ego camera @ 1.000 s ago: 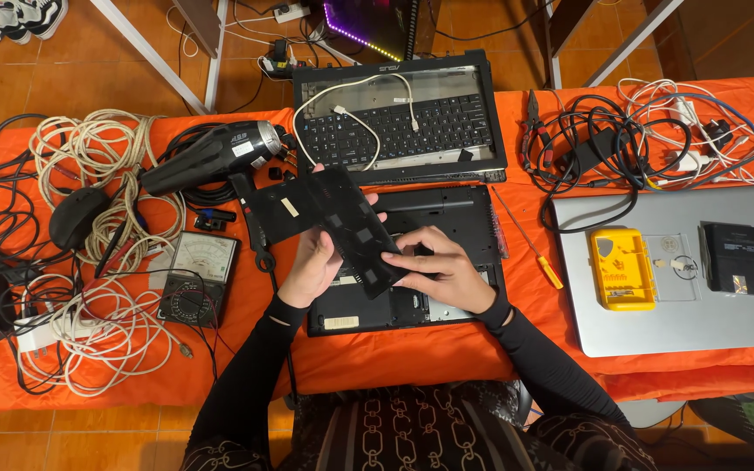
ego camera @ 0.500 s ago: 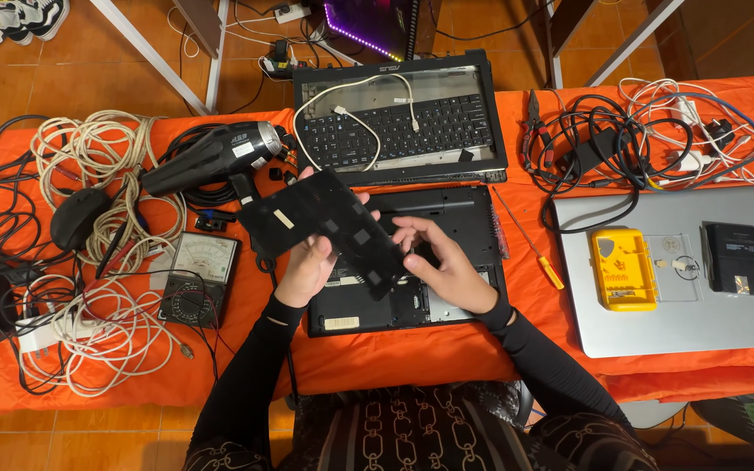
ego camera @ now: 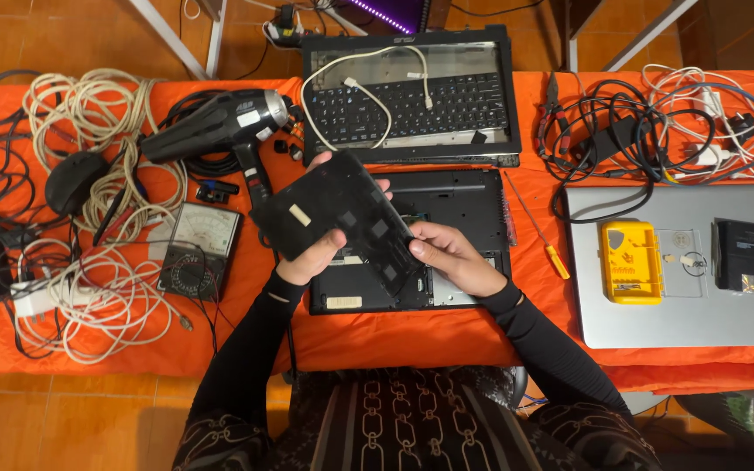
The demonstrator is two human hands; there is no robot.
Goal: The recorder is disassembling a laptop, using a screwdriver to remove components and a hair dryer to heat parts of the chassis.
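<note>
Far left on the orange table (ego camera: pixel 246 344) lie white cables (ego camera: pixel 89 218), tangled with black ones. I cannot count them. Among them sits one black mouse (ego camera: pixel 73 179). Right of these lie one black heat gun (ego camera: pixel 215 126) and, nearer, one meter (ego camera: pixel 198 251) with a dial.

In the middle, the left hand (ego camera: pixel 311 257) grips the near left edge of one black panel (ego camera: pixel 342 218), thumb on top, fingers curled beneath. The right hand (ego camera: pixel 447 255) pinches the panel's near right corner. The two hands are apart, one at each near end. The panel is lifted and tilted. Its long axis runs from far left to near right, and it lies just beyond both hands. The left hand holds more of it. Below it lies one open laptop base (ego camera: pixel 447 218), partly hidden by the panel. Beyond stands one keyboard frame (ego camera: pixel 412 96) with one white cord (ego camera: pixel 368 87) across it.

Right of the base lies one screwdriver (ego camera: pixel 538 231) with a yellow handle. Farther right is a heap of black and white cables (ego camera: pixel 656 113). Nearer sits one closed silver laptop (ego camera: pixel 682 305), and it carries one yellow case (ego camera: pixel 630 260) and one black box (ego camera: pixel 748 257).
</note>
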